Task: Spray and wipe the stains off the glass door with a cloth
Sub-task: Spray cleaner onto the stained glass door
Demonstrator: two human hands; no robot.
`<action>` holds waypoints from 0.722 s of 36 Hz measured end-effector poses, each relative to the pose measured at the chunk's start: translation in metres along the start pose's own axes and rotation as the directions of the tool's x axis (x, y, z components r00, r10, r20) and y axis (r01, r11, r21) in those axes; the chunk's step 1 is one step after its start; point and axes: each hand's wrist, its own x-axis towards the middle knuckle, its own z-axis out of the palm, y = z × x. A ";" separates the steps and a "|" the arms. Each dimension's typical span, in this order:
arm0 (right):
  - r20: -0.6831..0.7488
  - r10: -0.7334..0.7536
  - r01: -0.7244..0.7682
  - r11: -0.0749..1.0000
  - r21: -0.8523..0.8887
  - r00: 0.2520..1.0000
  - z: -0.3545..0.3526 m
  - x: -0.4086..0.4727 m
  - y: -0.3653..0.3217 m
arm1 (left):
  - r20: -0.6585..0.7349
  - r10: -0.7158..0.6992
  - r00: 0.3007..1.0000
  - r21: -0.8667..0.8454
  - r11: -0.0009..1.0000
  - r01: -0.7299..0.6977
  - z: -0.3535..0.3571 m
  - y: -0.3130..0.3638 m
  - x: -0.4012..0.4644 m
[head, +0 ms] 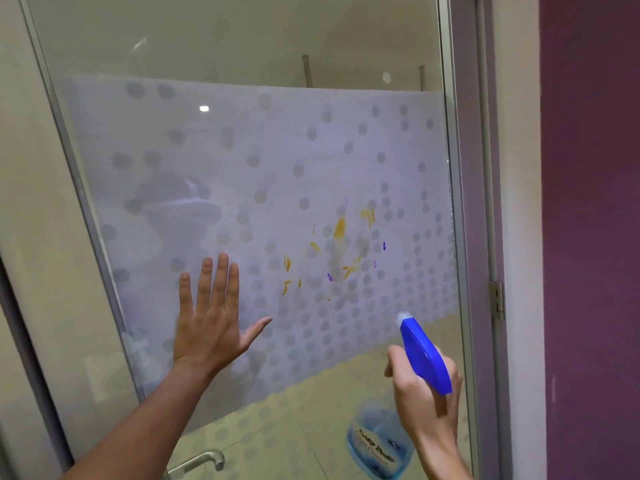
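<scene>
Right hand (424,396) gripping spray bottle (381,441), seemingly blue liquid inside

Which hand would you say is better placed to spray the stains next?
Right: the right hand already grips the blue-topped spray bottle, nozzle facing the yellow and purple stains. The left hand lies flat on the frosted glass door.

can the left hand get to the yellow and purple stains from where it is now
Probably yes. The left hand lies flat and open on the frosted dotted glass door, left of the yellow and purple stains, with bare glass between them. It holds no cloth, though.
</scene>
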 end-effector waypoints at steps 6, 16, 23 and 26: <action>-0.019 0.094 -0.093 0.993 0.075 0.995 -0.024 0.009 0.018 | -0.001 0.001 1.000 0.005 1.000 -0.001 -0.001 0.002 0.004; -0.142 0.227 -0.226 0.974 0.022 0.964 -0.059 0.002 0.046 | 0.004 0.001 1.000 0.004 1.000 -0.001 -0.001 -0.001 -0.002; -0.015 0.240 -0.232 0.951 0.206 0.971 -0.069 0.007 0.064 | 0.008 -0.004 1.000 0.000 1.000 0.004 -0.003 0.001 -0.001; 0.056 0.146 -0.153 0.977 0.150 0.988 -0.074 -0.004 0.060 | 0.013 -0.014 1.000 -0.004 1.000 0.014 -0.004 0.002 -0.002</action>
